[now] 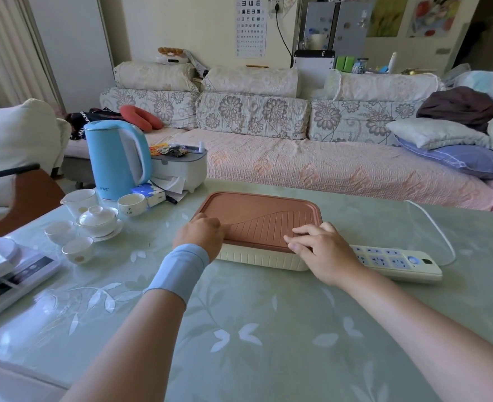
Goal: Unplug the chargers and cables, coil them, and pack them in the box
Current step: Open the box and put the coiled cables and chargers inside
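Note:
A cream box (261, 259) with a terracotta lid (257, 217) stands in the middle of the green table; the lid is on and covers what is inside. My left hand (200, 235) presses on the lid's near left corner with its fingers curled. My right hand (320, 248) rests on the lid's near right corner, fingers spread flat. Just right of the box lies a cream power strip (399, 261) with nothing plugged into its sockets. Its white cord (436, 224) loops off to the right. No loose chargers or cables show.
A blue kettle (117, 161), a tea set (97, 220) with several cups and a grey container (181, 166) crowd the table's far left. A kitchen scale (13, 271) sits at the left edge. A sofa (297, 158) runs behind the table.

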Tool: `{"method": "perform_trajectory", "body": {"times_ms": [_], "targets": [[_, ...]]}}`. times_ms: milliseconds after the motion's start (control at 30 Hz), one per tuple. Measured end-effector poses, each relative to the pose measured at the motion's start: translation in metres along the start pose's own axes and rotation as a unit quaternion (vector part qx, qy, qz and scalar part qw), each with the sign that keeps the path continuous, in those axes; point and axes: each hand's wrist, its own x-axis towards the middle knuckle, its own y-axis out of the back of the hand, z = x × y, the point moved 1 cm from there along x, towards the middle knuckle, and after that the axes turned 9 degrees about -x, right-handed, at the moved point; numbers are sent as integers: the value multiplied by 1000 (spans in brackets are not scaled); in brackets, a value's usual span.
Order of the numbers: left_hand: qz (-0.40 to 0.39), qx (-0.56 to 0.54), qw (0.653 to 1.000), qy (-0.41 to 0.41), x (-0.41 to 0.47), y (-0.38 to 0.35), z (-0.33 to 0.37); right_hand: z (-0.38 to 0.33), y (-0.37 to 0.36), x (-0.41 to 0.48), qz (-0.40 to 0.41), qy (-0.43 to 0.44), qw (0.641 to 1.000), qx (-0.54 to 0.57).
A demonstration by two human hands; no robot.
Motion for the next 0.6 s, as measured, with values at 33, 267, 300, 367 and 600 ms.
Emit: {"method": "perform_trajectory", "body": {"times_ms": [33,267,300,367,600], "targets": [[11,-7,1000,10,3,-2,0,0,2,4,-6,-10,1000,-1],[35,33,999,-15,26,-33,-6,-2,-2,40,-109,-74,991,-2],[13,37,999,-19,29,-34,-7,0,-1,42,-149,-77,986,-1],[-58,75,995,-16,34,-35,-8,2,0,44,-216,-73,973,-25],[-157,115,981,20,58,-21,-1,12,8,73,-321,-125,938,-41]]}}
